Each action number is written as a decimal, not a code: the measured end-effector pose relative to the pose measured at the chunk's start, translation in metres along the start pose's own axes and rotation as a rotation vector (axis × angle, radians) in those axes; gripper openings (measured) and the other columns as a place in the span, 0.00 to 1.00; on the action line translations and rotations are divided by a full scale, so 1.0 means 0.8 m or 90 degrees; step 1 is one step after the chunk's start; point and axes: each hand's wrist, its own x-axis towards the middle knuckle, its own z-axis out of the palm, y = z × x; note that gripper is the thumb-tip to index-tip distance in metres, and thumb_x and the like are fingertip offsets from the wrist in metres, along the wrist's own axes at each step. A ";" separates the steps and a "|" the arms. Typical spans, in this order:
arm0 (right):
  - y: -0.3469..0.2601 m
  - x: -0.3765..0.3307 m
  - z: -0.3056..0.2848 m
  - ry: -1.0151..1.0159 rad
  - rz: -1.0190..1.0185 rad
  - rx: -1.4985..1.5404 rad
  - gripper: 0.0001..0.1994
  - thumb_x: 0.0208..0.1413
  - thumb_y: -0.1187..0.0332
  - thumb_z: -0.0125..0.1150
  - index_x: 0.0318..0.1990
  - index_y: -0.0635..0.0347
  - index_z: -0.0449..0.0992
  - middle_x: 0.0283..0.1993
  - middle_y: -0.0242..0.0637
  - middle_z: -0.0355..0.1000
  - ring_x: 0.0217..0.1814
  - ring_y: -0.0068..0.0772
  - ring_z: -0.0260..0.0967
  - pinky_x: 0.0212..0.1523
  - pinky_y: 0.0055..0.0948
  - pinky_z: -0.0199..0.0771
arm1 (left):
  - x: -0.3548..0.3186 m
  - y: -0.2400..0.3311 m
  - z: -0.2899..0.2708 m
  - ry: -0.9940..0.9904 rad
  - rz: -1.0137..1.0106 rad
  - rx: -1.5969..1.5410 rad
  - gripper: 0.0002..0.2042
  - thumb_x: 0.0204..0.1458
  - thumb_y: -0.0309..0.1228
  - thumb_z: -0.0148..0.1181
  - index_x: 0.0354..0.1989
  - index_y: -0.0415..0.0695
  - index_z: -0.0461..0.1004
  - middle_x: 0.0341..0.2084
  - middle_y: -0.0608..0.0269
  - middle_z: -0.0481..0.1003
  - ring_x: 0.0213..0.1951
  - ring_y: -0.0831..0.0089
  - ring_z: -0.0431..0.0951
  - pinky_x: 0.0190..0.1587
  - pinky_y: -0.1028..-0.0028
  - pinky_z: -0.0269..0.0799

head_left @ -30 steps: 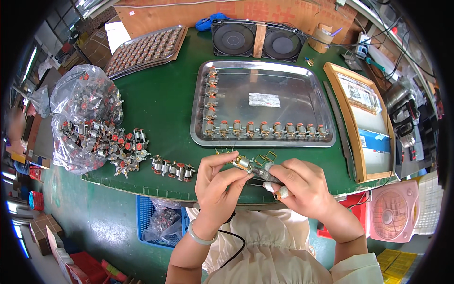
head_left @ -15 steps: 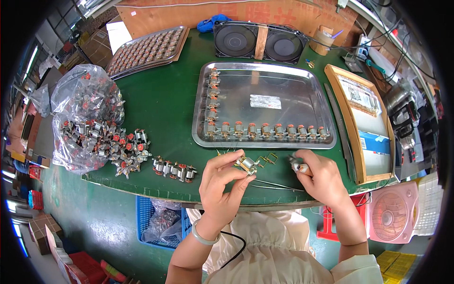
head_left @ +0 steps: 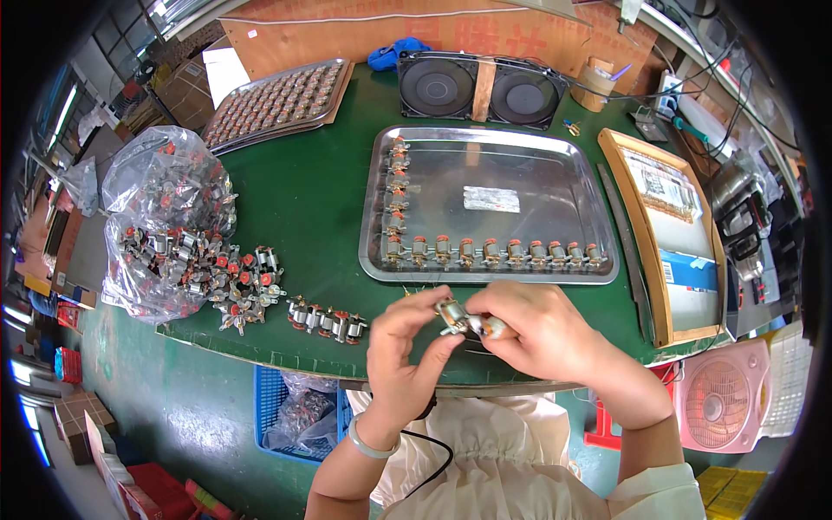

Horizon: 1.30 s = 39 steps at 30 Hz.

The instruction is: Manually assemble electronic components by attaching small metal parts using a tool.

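hands: left hand and right hand meet just over the tabletop's near edge, both pinched shut on one small motor part, fingertips of the two hands almost touching.

risk, drop: my guess is the part is tiny and held only by fingertips, so a slip sends it off the near edge into the blue crate below, or onto the floor.

risk, mix-up: a short row of loose motors sits right by the near edge, left of the hands. An elbow nudge could roll them off, I think.

risk, bag: the clear plastic bag at the left edge is spilling red-capped parts. Looks ready to slump further.

tray: the steel tray mid-tabletop has finished pieces lined along its near and left walls. A white rectangular label lies flat in its middle.

board: wooden-framed board along the right edge, white and blue printed sheets on it.

far side: second filled tray at the far left corner, white paper sheet behind it, twin black fans at the far edge.
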 end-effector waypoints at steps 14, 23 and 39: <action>0.098 0.111 0.037 -0.080 -0.017 -0.332 0.03 0.40 0.74 0.53 0.25 0.63 0.70 0.25 0.43 0.71 0.30 0.45 0.70 0.30 0.40 0.70 | 0.006 0.021 -0.079 0.205 -0.029 0.162 0.13 0.49 0.16 0.50 0.44 0.36 0.62 0.46 0.51 0.63 0.49 0.65 0.67 0.52 0.71 0.64; 0.070 0.109 0.031 -0.028 -0.018 -0.230 0.10 0.38 0.74 0.58 0.32 0.61 0.71 0.28 0.40 0.70 0.31 0.44 0.69 0.32 0.38 0.69 | 0.005 0.031 -0.123 0.046 0.025 0.576 0.07 0.47 0.19 0.51 0.34 0.38 0.71 0.41 0.54 0.71 0.48 0.58 0.69 0.56 0.61 0.55; -0.016 0.105 0.107 -0.289 -0.011 -0.105 0.12 0.36 0.63 0.58 0.18 0.64 0.69 0.16 0.42 0.67 0.20 0.43 0.68 0.22 0.37 0.68 | 0.003 0.020 -0.126 -0.048 -0.018 0.624 0.09 0.40 0.22 0.58 0.33 0.42 0.74 0.40 0.60 0.70 0.50 0.57 0.64 0.55 0.58 0.53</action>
